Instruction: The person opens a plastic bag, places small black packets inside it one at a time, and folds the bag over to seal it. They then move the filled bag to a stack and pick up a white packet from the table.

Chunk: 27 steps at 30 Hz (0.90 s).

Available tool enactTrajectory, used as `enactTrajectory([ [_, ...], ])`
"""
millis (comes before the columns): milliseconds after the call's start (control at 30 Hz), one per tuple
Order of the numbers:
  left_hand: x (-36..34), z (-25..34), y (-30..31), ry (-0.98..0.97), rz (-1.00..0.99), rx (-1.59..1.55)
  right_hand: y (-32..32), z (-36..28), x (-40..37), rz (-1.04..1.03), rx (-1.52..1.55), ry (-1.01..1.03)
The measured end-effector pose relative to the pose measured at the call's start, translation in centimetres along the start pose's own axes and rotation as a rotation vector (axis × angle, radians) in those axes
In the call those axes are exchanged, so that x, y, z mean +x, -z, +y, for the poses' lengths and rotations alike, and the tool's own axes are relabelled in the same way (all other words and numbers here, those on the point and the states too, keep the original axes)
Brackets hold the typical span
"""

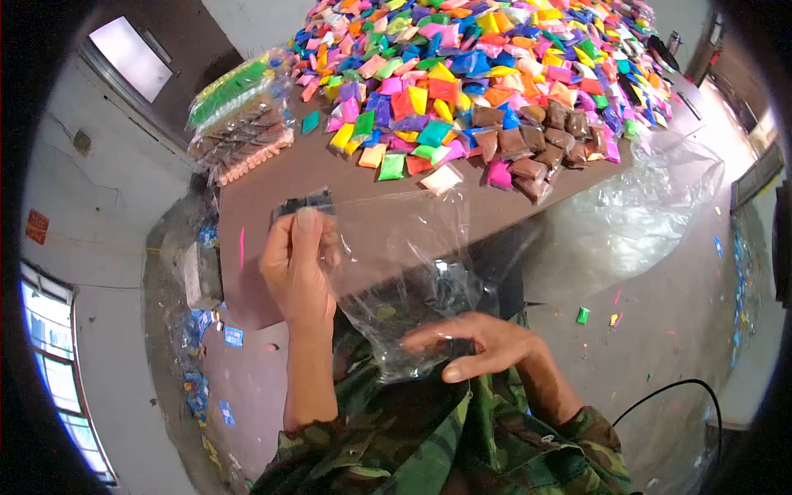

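A clear plastic bag [404, 239] hangs in front of me, spread out over the table's front edge and my lap. My left hand [301, 260] pinches its upper left corner between thumb and fingers. A small dark packet [307, 200] shows just behind the fingertips of that hand. Lower down, my right hand [487, 346] is at the bottom end of the bag, fingers stretched out and seen through the film, thumb apart from them.
On the brown table [256, 194] rises a big heap of small coloured packets [445, 66], with brown packets [553, 144] at its near right. Bundled packets [243, 115] are stacked at the left. A large clear plastic sheet [627, 214] hangs at the right edge. Scraps litter the floor.
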<state>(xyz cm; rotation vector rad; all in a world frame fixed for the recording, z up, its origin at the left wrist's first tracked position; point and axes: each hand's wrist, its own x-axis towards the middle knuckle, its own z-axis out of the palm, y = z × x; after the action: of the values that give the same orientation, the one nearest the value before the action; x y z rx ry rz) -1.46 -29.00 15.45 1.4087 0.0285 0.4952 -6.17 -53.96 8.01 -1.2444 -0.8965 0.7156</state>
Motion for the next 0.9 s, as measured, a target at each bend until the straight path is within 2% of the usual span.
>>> enactTrajectory([
  [100, 1.4, -0.3, 0.4, 0.024, 0.041, -0.021, -1.1, 0.2, 0.3, -0.002, -0.03, -0.189],
  [233, 3.1, -0.6, 1.0, 0.057, 0.027, 0.002, -1.0, 1.5, -0.6, -0.036, 0.067, -0.225],
  [367, 3.5, -1.7, 0.8, 0.076, -0.078, 0.024, -1.0, 1.8, -0.3, -0.001, 0.002, -0.19],
  [433, 3.3, -1.8, -0.4, 0.073, -0.115, -0.031, -1.4, 1.6, -0.1, 0.13, 0.072, -0.189],
  [567, 0.4, -2.8, 1.9, 0.07, -0.222, 0.287, -1.3, 2.3, -0.5, 0.432, 0.152, -0.054],
  [633, -2.2, -3.3, 3.0, -0.015, -0.346, 0.405, -1.1, 2.4, -0.8, 0.536, 0.167, 0.018],
  [700, -4.4, -2.7, 3.3, 0.103, -0.433, 0.427, -1.0, 1.8, -0.8, 0.614, 0.22, 0.074],
  [733, -5.0, -2.3, 3.3, 0.159, -0.474, 0.439, -0.8, 1.7, -0.6, 0.632, 0.099, 0.12],
  [900, -5.6, -1.7, 2.9, 0.201, -0.404, 0.358, -1.1, 1.1, -0.8, 0.549, 0.132, 0.139],
])
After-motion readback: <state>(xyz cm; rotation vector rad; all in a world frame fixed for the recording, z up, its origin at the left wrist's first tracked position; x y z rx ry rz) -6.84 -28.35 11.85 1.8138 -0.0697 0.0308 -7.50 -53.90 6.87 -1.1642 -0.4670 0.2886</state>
